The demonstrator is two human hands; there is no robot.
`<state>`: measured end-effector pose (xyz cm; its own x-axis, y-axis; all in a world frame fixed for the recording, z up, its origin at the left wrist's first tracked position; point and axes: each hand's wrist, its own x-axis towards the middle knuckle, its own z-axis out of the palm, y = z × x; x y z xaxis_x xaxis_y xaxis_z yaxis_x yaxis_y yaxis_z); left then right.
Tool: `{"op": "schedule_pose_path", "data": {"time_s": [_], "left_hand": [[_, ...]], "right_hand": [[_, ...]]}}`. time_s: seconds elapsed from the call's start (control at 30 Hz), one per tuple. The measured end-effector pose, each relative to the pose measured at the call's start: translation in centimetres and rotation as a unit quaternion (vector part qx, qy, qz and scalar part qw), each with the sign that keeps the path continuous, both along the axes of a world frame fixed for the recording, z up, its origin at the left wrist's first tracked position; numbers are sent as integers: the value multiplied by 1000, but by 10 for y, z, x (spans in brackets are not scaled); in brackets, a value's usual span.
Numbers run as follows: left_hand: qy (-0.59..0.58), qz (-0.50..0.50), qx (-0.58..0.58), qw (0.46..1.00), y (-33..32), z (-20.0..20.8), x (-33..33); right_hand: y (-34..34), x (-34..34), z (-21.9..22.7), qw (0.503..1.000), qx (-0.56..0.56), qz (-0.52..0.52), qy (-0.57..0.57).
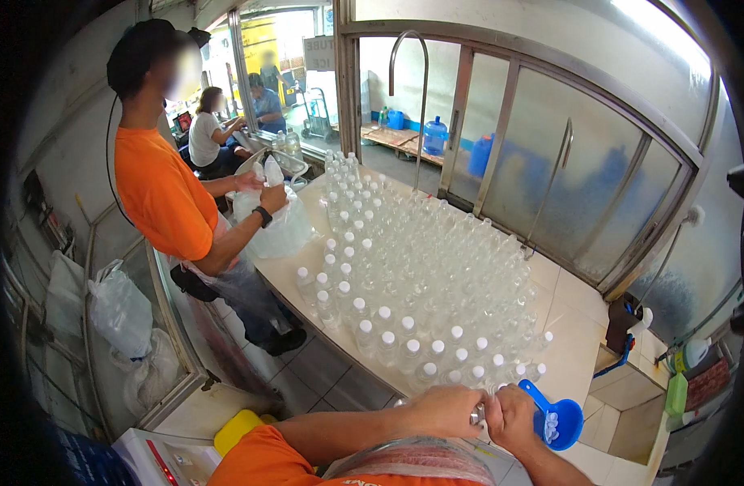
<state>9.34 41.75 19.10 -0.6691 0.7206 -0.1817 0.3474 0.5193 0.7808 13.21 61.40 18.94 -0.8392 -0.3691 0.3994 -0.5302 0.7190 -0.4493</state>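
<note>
Close to my body, over the table's near edge, my left hand (pixel 446 411) is closed around a clear plastic bottle (pixel 476 415), mostly covered by fingers. Against it, my right hand (pixel 511 415) has its fingers wrapped at the same bottle; whether a cap is under them cannot be seen. Just right of that hand sits a blue dipper (pixel 572 433) with several white caps (pixel 552 424) in it. Beyond my hands, a dense group of clear bottles (pixel 437 267) stands upright on the table. Those along the near and left sides wear white caps; many in the middle appear uncapped.
The pale table (pixel 570 304) runs away from me. At its left side a co-worker in an orange shirt (pixel 157 190) holds bottles over a clear plastic bag (pixel 281 228). Curved metal pipes (pixel 425 89) rise at the far side. A tiled counter (pixel 643 356) stands at right.
</note>
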Motion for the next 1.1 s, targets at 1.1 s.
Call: {"op": "schedule_pose_path", "data": {"time_s": [1.1], "left_hand": [[-399,138,436,795,-32,-71,-20]], "right_hand": [[37,-5,38,992,-20,7,121]]}}
